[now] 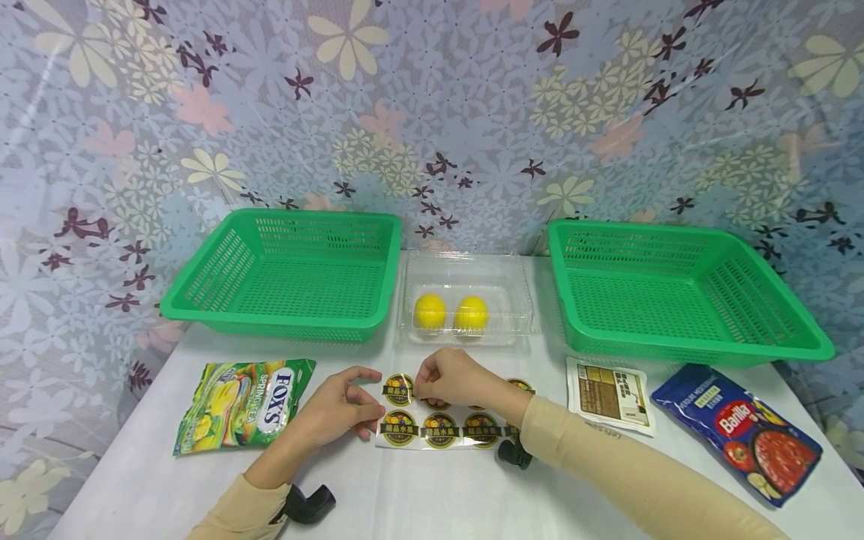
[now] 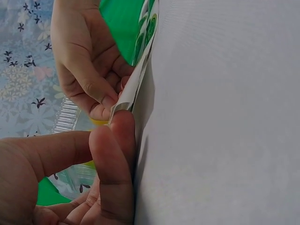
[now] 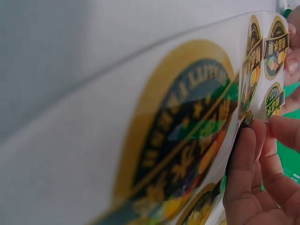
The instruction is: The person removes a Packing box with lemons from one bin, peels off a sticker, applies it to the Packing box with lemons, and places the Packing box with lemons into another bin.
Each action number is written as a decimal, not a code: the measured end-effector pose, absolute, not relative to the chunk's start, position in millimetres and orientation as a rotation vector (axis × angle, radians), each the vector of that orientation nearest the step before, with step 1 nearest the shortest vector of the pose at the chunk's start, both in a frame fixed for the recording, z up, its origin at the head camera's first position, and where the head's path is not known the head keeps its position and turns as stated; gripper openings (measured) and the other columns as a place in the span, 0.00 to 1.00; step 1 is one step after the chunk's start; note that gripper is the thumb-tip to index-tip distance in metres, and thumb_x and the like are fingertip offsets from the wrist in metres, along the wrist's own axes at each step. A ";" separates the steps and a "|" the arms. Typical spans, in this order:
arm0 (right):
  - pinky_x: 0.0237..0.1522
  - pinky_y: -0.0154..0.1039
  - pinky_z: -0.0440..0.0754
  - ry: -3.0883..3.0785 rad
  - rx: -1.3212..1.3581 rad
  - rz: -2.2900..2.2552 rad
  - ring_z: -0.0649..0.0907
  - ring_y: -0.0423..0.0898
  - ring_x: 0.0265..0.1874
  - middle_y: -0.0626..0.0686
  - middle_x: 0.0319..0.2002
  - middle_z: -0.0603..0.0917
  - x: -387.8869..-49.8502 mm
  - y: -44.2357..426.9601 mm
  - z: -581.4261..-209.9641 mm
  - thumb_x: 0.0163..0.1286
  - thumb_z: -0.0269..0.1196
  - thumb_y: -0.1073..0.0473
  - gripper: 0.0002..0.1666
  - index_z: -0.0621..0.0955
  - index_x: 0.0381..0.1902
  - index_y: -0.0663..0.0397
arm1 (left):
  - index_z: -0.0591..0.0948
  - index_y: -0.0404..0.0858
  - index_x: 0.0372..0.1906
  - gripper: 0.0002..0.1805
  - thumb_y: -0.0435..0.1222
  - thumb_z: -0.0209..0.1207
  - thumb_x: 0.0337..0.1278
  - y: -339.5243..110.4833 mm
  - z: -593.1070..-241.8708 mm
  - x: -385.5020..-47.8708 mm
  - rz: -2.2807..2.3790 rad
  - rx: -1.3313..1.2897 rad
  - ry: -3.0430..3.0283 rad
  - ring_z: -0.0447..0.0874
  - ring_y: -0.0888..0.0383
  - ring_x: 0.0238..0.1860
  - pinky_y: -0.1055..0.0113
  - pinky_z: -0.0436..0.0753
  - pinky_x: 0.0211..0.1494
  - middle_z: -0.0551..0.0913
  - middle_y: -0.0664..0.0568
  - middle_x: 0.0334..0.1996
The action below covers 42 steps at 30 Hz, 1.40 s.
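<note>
A white sheet of round black-and-gold stickers [image 1: 440,429] lies on the table, with fruit pictured on the labels. At its left edge is my left hand [image 1: 340,405], and the left wrist view shows the thumb and a finger [image 2: 123,129] pinching the raised edge of the sheet [image 2: 133,91]. My right hand [image 1: 452,379] reaches over the upper row, thumb and forefinger pinched together at a sticker. In the right wrist view the right fingertips [image 3: 248,136] meet at a dark sticker edge, mostly covered by the fingers. A large sticker [image 3: 183,126] looms blurred in front.
Behind the sheet stands a clear plastic clamshell box [image 1: 502,300] with two yellow lemon-like fruits [image 1: 430,311]. Green baskets [image 1: 280,217] flank it, the other basket [image 1: 688,352] at right. A Fox's candy bag [image 1: 243,405] lies left; a white-and-brown packet [image 1: 610,394] and blue Barilla pouch [image 1: 736,427] lie right.
</note>
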State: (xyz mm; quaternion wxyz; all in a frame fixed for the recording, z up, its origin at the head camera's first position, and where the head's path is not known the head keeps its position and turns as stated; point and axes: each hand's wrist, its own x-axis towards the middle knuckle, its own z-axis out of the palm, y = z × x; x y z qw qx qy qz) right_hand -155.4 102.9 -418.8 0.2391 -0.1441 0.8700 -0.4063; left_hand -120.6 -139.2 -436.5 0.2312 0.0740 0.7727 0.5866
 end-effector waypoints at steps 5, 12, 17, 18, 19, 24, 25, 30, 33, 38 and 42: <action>0.23 0.27 0.70 2.391 -0.414 -1.114 0.74 0.37 0.19 0.45 0.19 0.81 -154.8 103.5 -419.1 0.70 0.71 0.64 0.07 0.87 0.29 0.54 | 0.71 0.25 0.69 0.30 0.25 0.66 0.64 -139.8 -437.4 -120.8 1.612 0.212 2.126 0.85 0.60 0.22 0.68 0.90 0.29 0.91 0.46 0.30; 0.23 0.27 0.70 2.381 -0.432 -1.126 0.75 0.37 0.18 0.46 0.18 0.81 -154.4 103.3 -419.5 0.71 0.71 0.63 0.08 0.86 0.30 0.54 | 0.72 0.26 0.67 0.29 0.24 0.67 0.63 -138.9 -438.3 -120.2 1.624 0.202 2.130 0.85 0.60 0.22 0.69 0.90 0.28 0.91 0.46 0.29; 0.23 0.27 0.70 2.393 -0.449 -1.135 0.75 0.37 0.18 0.47 0.18 0.82 -154.4 104.1 -419.6 0.70 0.72 0.63 0.08 0.86 0.30 0.53 | 0.73 0.27 0.66 0.28 0.24 0.67 0.62 -139.5 -438.7 -120.1 1.628 0.221 2.128 0.85 0.61 0.21 0.69 0.91 0.28 0.91 0.45 0.29; 0.23 0.27 0.70 2.394 -0.451 -1.137 0.75 0.36 0.18 0.47 0.18 0.82 -154.5 104.3 -419.6 0.70 0.72 0.63 0.07 0.86 0.30 0.53 | 0.73 0.27 0.66 0.28 0.24 0.67 0.62 -139.6 -438.7 -120.2 1.627 0.224 2.128 0.85 0.61 0.21 0.69 0.91 0.28 0.91 0.45 0.29; 0.23 0.27 0.70 2.395 -0.454 -1.138 0.75 0.36 0.18 0.47 0.18 0.82 -154.4 104.6 -419.5 0.70 0.72 0.63 0.07 0.86 0.30 0.53 | 0.74 0.27 0.66 0.28 0.24 0.67 0.62 -139.6 -438.8 -120.4 1.625 0.225 2.129 0.85 0.61 0.21 0.69 0.91 0.28 0.91 0.45 0.28; 0.23 0.27 0.70 2.394 -0.463 -1.137 0.75 0.36 0.18 0.48 0.18 0.83 -154.3 105.2 -419.0 0.70 0.72 0.62 0.07 0.86 0.30 0.53 | 0.74 0.28 0.65 0.26 0.24 0.67 0.63 -139.6 -439.8 -121.0 1.618 0.228 2.129 0.85 0.61 0.21 0.69 0.90 0.28 0.90 0.47 0.27; 0.23 0.27 0.70 2.394 -0.465 -1.138 0.75 0.37 0.18 0.48 0.18 0.83 -154.3 105.2 -419.0 0.70 0.72 0.62 0.07 0.86 0.31 0.53 | 0.74 0.28 0.65 0.26 0.24 0.67 0.63 -139.6 -440.0 -121.1 1.617 0.227 2.128 0.85 0.61 0.21 0.69 0.91 0.28 0.90 0.47 0.27; 0.24 0.27 0.71 2.388 -0.461 -1.136 0.75 0.37 0.19 0.48 0.19 0.83 -154.3 104.8 -417.9 0.70 0.71 0.62 0.06 0.86 0.31 0.52 | 0.74 0.27 0.65 0.26 0.24 0.67 0.63 -140.2 -440.2 -121.0 1.624 0.225 2.122 0.86 0.60 0.22 0.69 0.91 0.29 0.90 0.46 0.27; 0.24 0.27 0.72 2.383 -0.455 -1.140 0.76 0.37 0.20 0.49 0.20 0.85 -154.0 104.9 -417.0 0.71 0.71 0.63 0.06 0.86 0.32 0.53 | 0.74 0.28 0.65 0.26 0.24 0.67 0.63 -140.5 -439.3 -120.5 1.633 0.229 2.117 0.86 0.60 0.22 0.69 0.91 0.29 0.90 0.46 0.27; 0.26 0.27 0.74 2.373 -0.442 -1.155 0.78 0.38 0.22 0.51 0.23 0.87 -152.6 105.3 -414.6 0.71 0.70 0.63 0.05 0.86 0.33 0.54 | 0.74 0.28 0.65 0.26 0.24 0.67 0.63 -140.6 -439.8 -121.1 1.633 0.233 2.114 0.86 0.60 0.22 0.68 0.92 0.29 0.90 0.47 0.27; 0.26 0.27 0.74 2.370 -0.451 -1.160 0.79 0.39 0.22 0.52 0.24 0.88 -151.7 106.6 -412.5 0.71 0.70 0.63 0.05 0.86 0.33 0.54 | 0.74 0.28 0.66 0.27 0.24 0.67 0.63 -140.5 -439.5 -120.6 1.631 0.241 2.114 0.86 0.61 0.22 0.68 0.92 0.29 0.90 0.46 0.27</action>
